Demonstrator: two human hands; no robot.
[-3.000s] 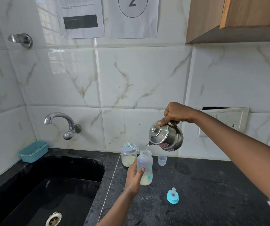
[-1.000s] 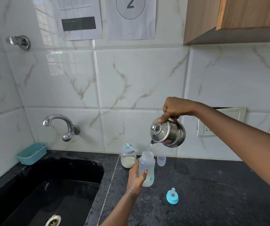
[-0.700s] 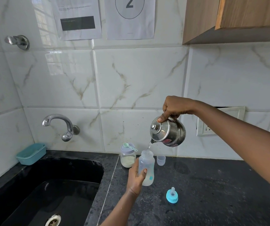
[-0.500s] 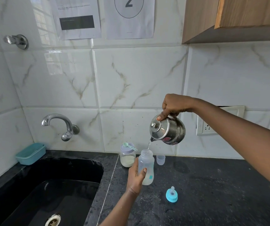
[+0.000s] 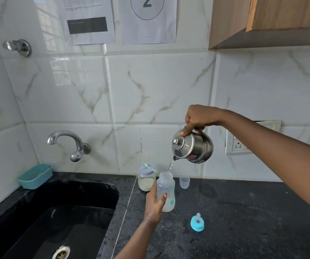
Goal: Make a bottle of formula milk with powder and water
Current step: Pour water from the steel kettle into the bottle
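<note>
My left hand [image 5: 155, 204] grips a clear baby bottle [image 5: 167, 191], held upright just above the black counter [image 5: 243, 221], with pale liquid at its bottom. My right hand [image 5: 200, 117] holds a small steel kettle [image 5: 193, 146] by its handle, tilted left, thumb on the lid. A thin stream of water [image 5: 171, 165] runs from the spout into the bottle's open neck. Behind the bottle stands a glass jar of formula powder [image 5: 146, 178] with a green scoop [image 5: 148, 166] lying on its lid. The blue teat cap [image 5: 197, 222] lies on the counter to the right.
A small clear cup [image 5: 184, 182] stands against the wall behind the bottle. The black sink [image 5: 57, 221] fills the left, with a wall tap [image 5: 66, 141] above it and a teal tub [image 5: 34, 175] at its corner. A wall socket [image 5: 238, 144] sits behind my right arm.
The kettle has risen a little and tipped slightly more while the water keeps running. The bottle stays in my left hand at about the same place.
</note>
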